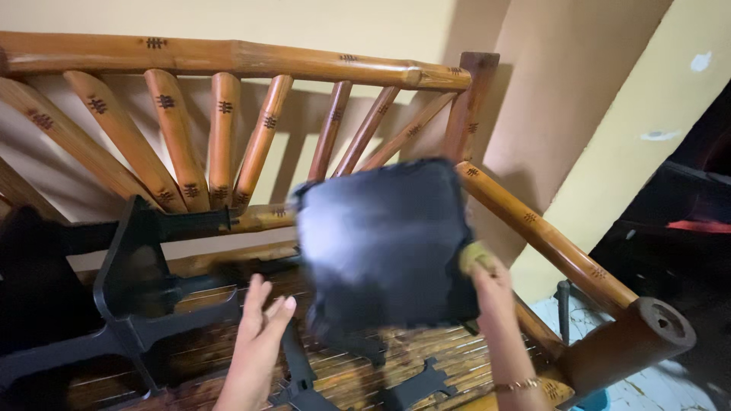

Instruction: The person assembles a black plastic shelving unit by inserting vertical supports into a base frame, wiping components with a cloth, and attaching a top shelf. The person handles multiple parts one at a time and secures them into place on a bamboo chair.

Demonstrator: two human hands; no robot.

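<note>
A square black panel (384, 243) is held up, blurred, above the slatted seat of a bamboo bench (228, 57). My right hand (487, 278) grips the panel's right edge and also has a small yellowish thing (472, 255) against it, possibly a cloth or sponge. To the lower left of the panel, my left hand (263, 327) hovers with fingers spread, close to it but holding nothing. Black plastic frame parts (141, 274) lie on the seat at the left, and smaller black bracket pieces (415, 384) lie on the slats below the panel.
The bench's armrest pole (548, 243) runs down to the right, ending in a thick post (647, 331). A yellow wall stands behind. Dark furniture (685, 221) fills the far right, above a pale tiled floor (647, 392).
</note>
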